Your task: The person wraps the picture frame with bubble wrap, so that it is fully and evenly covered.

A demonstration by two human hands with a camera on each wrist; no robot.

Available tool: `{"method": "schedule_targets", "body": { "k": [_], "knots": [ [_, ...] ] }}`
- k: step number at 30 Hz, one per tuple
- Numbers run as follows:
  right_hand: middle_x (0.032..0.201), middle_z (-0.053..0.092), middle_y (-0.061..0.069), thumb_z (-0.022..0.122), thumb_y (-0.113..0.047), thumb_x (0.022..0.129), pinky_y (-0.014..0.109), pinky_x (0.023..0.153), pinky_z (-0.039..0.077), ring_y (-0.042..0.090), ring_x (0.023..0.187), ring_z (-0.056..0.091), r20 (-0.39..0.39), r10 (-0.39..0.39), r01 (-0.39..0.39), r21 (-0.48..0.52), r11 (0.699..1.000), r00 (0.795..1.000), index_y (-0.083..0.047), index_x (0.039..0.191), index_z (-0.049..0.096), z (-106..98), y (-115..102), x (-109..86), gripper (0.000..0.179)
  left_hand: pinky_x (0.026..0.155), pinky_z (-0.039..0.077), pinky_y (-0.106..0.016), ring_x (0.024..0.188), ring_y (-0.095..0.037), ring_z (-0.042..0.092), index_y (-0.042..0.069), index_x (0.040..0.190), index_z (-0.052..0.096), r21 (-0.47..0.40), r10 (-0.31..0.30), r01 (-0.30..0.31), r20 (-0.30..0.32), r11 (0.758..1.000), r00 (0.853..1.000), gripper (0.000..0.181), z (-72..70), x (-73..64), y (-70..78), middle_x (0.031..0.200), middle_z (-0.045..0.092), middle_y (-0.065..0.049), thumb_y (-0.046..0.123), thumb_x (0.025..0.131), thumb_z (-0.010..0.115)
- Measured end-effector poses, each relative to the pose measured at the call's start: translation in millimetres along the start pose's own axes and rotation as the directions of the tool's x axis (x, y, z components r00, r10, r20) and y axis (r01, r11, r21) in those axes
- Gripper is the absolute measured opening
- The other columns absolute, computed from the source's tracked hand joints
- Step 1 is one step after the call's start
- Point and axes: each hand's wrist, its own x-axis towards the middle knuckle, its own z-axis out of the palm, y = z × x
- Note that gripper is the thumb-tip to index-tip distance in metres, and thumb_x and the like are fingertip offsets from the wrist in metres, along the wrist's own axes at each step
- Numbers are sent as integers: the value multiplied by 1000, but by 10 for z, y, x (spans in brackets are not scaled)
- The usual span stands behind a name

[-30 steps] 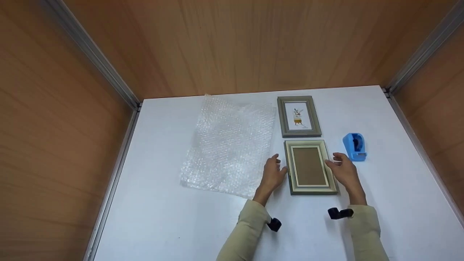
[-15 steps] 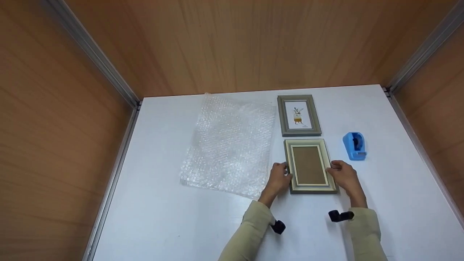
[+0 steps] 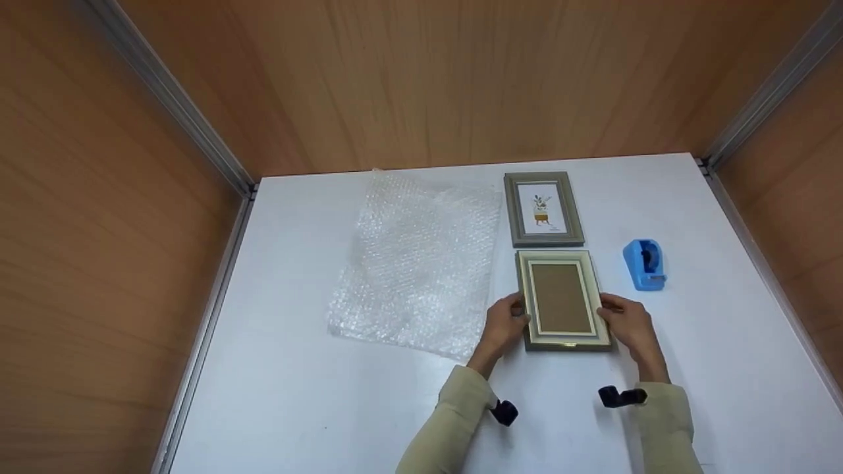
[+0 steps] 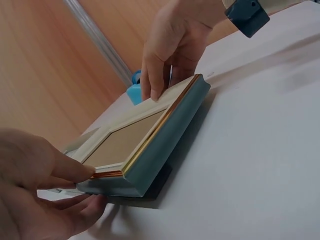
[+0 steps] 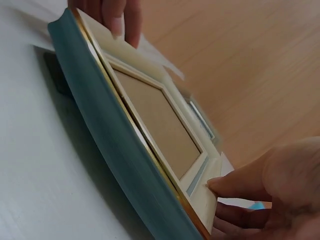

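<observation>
A cream picture frame [image 3: 563, 303] with a brown centre lies face up in front of me, and both hands hold it by its long sides. My left hand [image 3: 506, 324] pinches the left side, thumb on the face and fingers below, as the left wrist view shows. On the right side, my right hand [image 3: 629, 322] grips likewise with its thumb [image 5: 220, 185] on the cream border. The frame's outer edge [image 4: 167, 135] is teal with a gold line. Its near edge stands above the table, and a dark flat thing [image 4: 162, 185] shows beneath it, mostly hidden.
A second, grey-green picture frame [image 3: 514, 224] with a small plant picture lies just behind. Left of the hands a sheet of bubble wrap [image 3: 421, 263] is spread on the white table [image 3: 276, 382]. A blue tape dispenser [image 3: 639, 266] stands at the right. Wooden panels enclose the table.
Both hands have moved nearer to me along the frame's sides and now grip it; earlier the fingers were loose beside it. The cream frame has risen slightly. The other things stay put.
</observation>
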Motion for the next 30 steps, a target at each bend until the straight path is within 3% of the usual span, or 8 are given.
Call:
{"method": "schedule_targets", "body": {
  "k": [6,15,20,23,26,30],
  "knots": [
    [137,50,25,50,-17,99,29,89,47,36,125,49,-32,-9,10,13,1000,999,-1,142,42,-2,-50,-52,47,82,54,-26,100,-22,67,-2,130,56,-52,32,-33,-25,998,999,49,-61,-19,50,111,68,-14,-5,82,66],
    [140,49,22,50,-19,100,37,101,44,32,127,48,-75,-20,26,84,996,997,-3,144,41,-46,-253,-108,48,75,54,-21,100,-19,65,4,131,57,-96,49,-50,-20,994,999,49,-263,-35,212,111,67,-8,-1,83,66],
    [138,51,20,52,-19,99,13,88,44,29,124,50,-106,-56,70,136,988,993,-4,143,43,-36,-407,-84,47,77,53,-22,99,-15,64,6,133,56,-103,59,-63,-34,993,998,50,-414,-29,284,112,67,-6,2,84,66],
    [138,52,19,52,-18,99,6,83,41,27,124,50,-114,-75,95,183,978,991,-4,142,44,-7,-515,-55,46,78,53,-22,99,-14,64,5,134,55,-113,70,-74,-42,991,997,51,-518,-17,310,112,67,-6,2,85,66],
    [138,52,18,52,-17,99,12,90,44,27,124,50,-108,-87,108,207,972,990,-4,142,44,33,-632,-20,46,78,53,-23,100,-15,64,5,135,54,-135,69,-75,-52,988,996,51,-635,-13,326,113,66,-7,2,85,65],
    [139,52,17,52,-17,99,31,102,44,27,125,51,-101,-110,129,211,969,989,-6,142,44,98,-809,35,45,81,53,-25,102,-17,63,3,135,52,-156,66,-77,-79,985,995,51,-800,-8,342,115,66,-9,2,86,64]
  ]
}}
